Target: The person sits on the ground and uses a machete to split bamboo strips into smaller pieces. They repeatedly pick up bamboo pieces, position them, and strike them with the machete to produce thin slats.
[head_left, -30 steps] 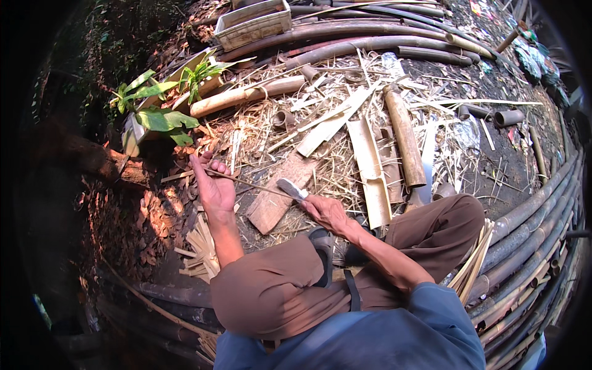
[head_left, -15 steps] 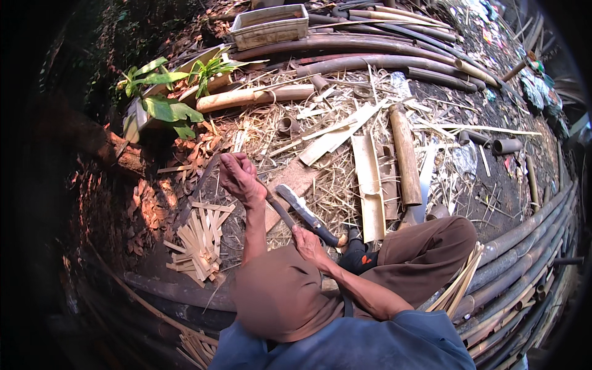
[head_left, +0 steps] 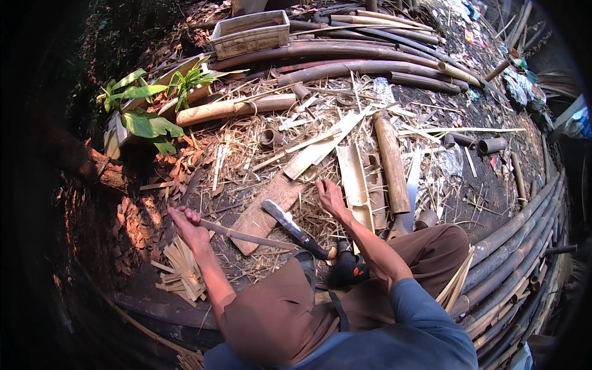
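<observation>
My left hand (head_left: 192, 227) is closed round one end of a narrow brown bamboo strip (head_left: 246, 235). From that hand the strip slants right and slightly down, ending above my foot. My right hand (head_left: 331, 197) is off the strip, held over the litter left of a split bamboo half (head_left: 354, 179). Its fingers are loosely bent and partly apart, with nothing visible in them. Between my hands lies a long tool (head_left: 290, 223) with a pale, worn upper part and a dark lower part. Its upper end overlaps a flat wooden board (head_left: 256, 231).
Cut pale slats (head_left: 182, 271) are piled below my left hand. A whole bamboo length (head_left: 390, 166) lies beyond the split half. More bamboo poles (head_left: 364, 69) and a rectangular tub (head_left: 250, 35) are at the back. Stacked poles (head_left: 518, 259) run along the right; leafy plants (head_left: 145, 117) stand back left.
My right hand has let go of the bamboo strip and moved up and right. My left hand has lowered and moved left with the strip, which now lies flatter. The whole view has shifted slightly.
</observation>
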Motion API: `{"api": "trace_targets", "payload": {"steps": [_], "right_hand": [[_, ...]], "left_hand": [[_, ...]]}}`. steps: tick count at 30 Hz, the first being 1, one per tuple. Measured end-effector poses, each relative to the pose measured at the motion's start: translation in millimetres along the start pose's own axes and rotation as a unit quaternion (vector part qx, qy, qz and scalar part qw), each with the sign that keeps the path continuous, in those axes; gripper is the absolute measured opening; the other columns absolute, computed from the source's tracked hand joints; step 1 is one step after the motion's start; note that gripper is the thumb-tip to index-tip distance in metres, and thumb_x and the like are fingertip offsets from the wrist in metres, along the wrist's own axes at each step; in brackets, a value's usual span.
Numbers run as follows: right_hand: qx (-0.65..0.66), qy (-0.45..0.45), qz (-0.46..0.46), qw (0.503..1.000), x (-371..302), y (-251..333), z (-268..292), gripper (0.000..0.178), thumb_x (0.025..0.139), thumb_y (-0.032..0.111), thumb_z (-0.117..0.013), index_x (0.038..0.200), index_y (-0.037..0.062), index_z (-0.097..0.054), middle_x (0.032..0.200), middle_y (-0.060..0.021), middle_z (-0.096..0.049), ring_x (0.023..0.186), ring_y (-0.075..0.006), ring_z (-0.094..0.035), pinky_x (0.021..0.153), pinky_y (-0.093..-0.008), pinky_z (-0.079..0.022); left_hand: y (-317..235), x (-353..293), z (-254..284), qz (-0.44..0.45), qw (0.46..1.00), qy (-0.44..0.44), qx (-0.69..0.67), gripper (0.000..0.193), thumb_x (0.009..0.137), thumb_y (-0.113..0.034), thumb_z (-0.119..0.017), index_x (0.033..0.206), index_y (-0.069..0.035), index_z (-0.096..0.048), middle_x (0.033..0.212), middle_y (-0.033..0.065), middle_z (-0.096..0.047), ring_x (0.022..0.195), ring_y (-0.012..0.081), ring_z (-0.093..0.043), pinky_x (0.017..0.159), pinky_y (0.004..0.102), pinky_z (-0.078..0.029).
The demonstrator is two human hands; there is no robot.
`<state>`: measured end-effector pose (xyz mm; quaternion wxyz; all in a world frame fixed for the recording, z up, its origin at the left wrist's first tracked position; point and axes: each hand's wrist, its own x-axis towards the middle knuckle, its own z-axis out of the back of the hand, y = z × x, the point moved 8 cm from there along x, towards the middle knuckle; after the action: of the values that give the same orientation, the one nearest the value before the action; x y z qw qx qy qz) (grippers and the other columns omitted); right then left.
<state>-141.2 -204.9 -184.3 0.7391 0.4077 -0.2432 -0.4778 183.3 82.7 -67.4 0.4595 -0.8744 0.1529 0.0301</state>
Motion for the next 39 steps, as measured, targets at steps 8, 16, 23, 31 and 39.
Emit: {"api": "trace_targets", "payload": {"steps": [8, 16, 23, 31, 39], "right_hand": [[0.094, -0.119, -0.115, 0.982, 86, -66, -1, 0.041, 0.095, 0.031, -0.051, 0.084, -0.0075, -0.06, 0.076, -0.0231, -0.065, 0.064, -0.0298, -0.067, 0.061, -0.039, -0.055], [0.098, -0.061, -0.039, 0.993, -78, 23, 28, 0.018, 0.098, 0.015, -0.051, 0.103, 0.0014, -0.061, 0.07, -0.0105, -0.066, 0.06, -0.0149, -0.062, 0.054, -0.0299, -0.047], [-0.147, 0.006, 0.237, 0.96, -148, 67, 29, 0.049, 0.086, 0.01, -0.068, 0.133, 0.0135, -0.055, 0.09, -0.0127, -0.064, 0.074, -0.0291, -0.065, 0.063, -0.0387, -0.053], [-0.05, 0.038, 0.209, 0.976, -152, 120, 47, 0.047, 0.096, 0.029, -0.056, 0.135, 0.0031, -0.051, 0.113, -0.0233, -0.062, 0.099, -0.0406, -0.062, 0.09, -0.0445, -0.048], [0.187, 0.3, -0.06, 0.933, -145, 100, 9, 0.054, 0.099, 0.051, -0.048, 0.081, 0.0022, -0.06, 0.062, 0.0013, -0.046, 0.058, -0.0096, -0.042, 0.052, -0.0284, -0.033]], "left_hand": [[78, -37, 144, 0.101, 0.932, -0.258, 0.232, 0.051, 0.101, -0.047, -0.045, 0.129, -0.005, -0.046, 0.114, 0.0143, -0.052, 0.096, 0.026, -0.053, 0.091, 0.0367, -0.044], [85, -41, 10, -0.029, 0.929, 0.123, 0.348, 0.06, 0.1, -0.05, -0.043, 0.138, -0.004, -0.04, 0.14, 0.0224, -0.041, 0.131, 0.0322, -0.041, 0.108, 0.0454, -0.036], [91, -70, -169, 0.087, 0.942, 0.289, 0.149, 0.081, 0.091, -0.062, -0.053, 0.144, -0.006, -0.03, 0.124, 0.0161, -0.052, 0.118, 0.0298, -0.051, 0.099, 0.0432, -0.044], [71, -91, -158, 0.171, 0.906, 0.384, -0.058, 0.044, 0.098, -0.051, -0.047, 0.115, -0.011, -0.054, 0.063, -0.0023, -0.032, 0.065, 0.0132, -0.043, 0.072, 0.0338, -0.048], [75, -109, -159, 0.239, 0.863, 0.431, 0.112, 0.062, 0.097, -0.051, -0.05, 0.142, -0.01, -0.04, 0.107, 0.0084, -0.065, 0.101, 0.0168, -0.061, 0.086, 0.0399, -0.056]]}}
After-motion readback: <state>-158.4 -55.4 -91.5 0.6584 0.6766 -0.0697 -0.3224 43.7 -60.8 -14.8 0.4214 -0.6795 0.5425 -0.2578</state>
